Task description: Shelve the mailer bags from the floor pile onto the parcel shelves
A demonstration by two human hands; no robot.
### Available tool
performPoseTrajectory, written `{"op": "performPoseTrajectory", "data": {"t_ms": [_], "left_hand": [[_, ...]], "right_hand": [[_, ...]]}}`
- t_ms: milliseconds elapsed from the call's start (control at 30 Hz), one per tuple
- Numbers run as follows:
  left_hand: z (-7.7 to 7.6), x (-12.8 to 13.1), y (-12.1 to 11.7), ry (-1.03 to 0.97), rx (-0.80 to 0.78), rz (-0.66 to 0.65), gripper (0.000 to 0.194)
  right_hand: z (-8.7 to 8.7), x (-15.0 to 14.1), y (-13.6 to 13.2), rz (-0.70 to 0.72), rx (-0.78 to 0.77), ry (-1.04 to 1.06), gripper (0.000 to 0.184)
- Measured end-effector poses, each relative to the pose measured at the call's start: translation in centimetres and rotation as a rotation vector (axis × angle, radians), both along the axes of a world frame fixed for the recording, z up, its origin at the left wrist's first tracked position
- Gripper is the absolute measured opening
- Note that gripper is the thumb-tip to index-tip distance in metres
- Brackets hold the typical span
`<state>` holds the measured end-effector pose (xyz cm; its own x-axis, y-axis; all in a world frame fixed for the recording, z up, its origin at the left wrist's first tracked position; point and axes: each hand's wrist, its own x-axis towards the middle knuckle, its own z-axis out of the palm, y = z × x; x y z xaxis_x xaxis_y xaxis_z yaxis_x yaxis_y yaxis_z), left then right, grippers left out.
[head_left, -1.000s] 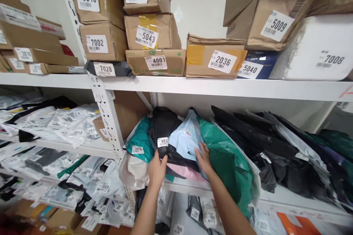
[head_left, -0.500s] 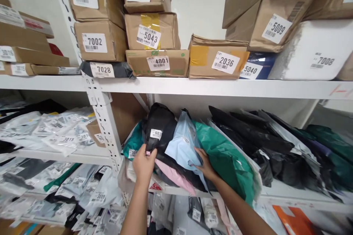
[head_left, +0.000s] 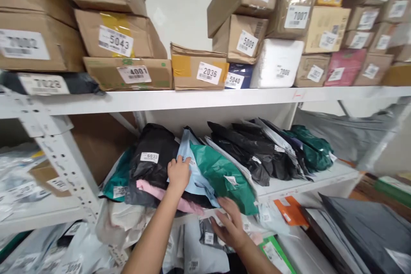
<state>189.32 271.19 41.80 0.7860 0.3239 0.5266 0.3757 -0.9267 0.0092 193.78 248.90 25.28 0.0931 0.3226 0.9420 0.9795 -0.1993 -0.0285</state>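
My left hand [head_left: 178,174] rests with its fingers spread on the light blue mailer bag [head_left: 196,180], between the black bag labelled 6033 [head_left: 150,158] and the green bag [head_left: 221,175] on the middle shelf. A pink bag [head_left: 160,192] lies under the black one. My right hand [head_left: 228,222] is lower, open and flat, at the shelf's front edge just below the green bag, over grey and white labelled bags [head_left: 205,239] on the shelf below. Neither hand grips anything.
Cardboard boxes with number labels, such as 5043 [head_left: 115,40], 4001 [head_left: 133,74] and 2036 [head_left: 208,72], fill the upper shelf [head_left: 199,98]. Black and dark green bags [head_left: 272,154] lie to the right. A perforated white upright [head_left: 61,158] stands left. An orange bag [head_left: 290,212] lies lower right.
The view swung right. My left hand moved from the black 6033 bag onto the light blue bag. My right hand left the blue and green bags and dropped to the shelf edge.
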Motion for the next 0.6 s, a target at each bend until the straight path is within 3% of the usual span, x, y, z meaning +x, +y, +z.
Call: {"op": "performPoseTrajectory", "data": {"t_ms": [33, 67, 133, 200, 267, 333, 467, 533, 600], "left_hand": [[-0.2, -0.1, 0.0, 0.001, 0.020, -0.004, 0.046], [-0.3, -0.1, 0.0, 0.002, 0.041, -0.007, 0.046], [-0.5, -0.1, -0.1, -0.002, 0.069, -0.021, 0.046], [-0.9, 0.1, -0.2, -0.024, 0.071, -0.056, 0.043], [-1.5, 0.4, 0.0, -0.054, 0.063, -0.106, 0.043], [-2.1, 0.6, 0.8, -0.084, 0.061, -0.152, 0.047], [-2.3, 0.7, 2.0, -0.060, 0.009, -0.218, 0.054], [-1.6, 0.8, 0.4, -0.003, 0.019, -0.141, 0.048], [-0.8, 1.1, -3.3, 0.007, 0.066, -0.059, 0.042]], "right_hand": [[-1.0, -0.3, -2.1, -0.181, 0.208, 0.020, 0.086], [-1.9, 0.1, -3.9, -0.323, 0.282, 0.128, 0.091], [-3.2, 2.4, -6.3, -0.482, 0.233, 0.305, 0.104], [-3.7, 5.7, -6.9, -0.496, 0.084, 0.328, 0.113], [-3.6, 8.9, -5.7, -0.477, 0.065, 0.247, 0.116], [-3.4, 10.7, -3.4, -0.470, 0.143, 0.186, 0.112], [-3.4, 10.6, 1.4, -0.522, 0.267, 0.225, 0.099], [-3.4, 9.8, 2.2, -0.529, 0.257, 0.259, 0.096], [-3.3, 9.6, 1.2, -0.453, 0.203, 0.262, 0.092]]}}
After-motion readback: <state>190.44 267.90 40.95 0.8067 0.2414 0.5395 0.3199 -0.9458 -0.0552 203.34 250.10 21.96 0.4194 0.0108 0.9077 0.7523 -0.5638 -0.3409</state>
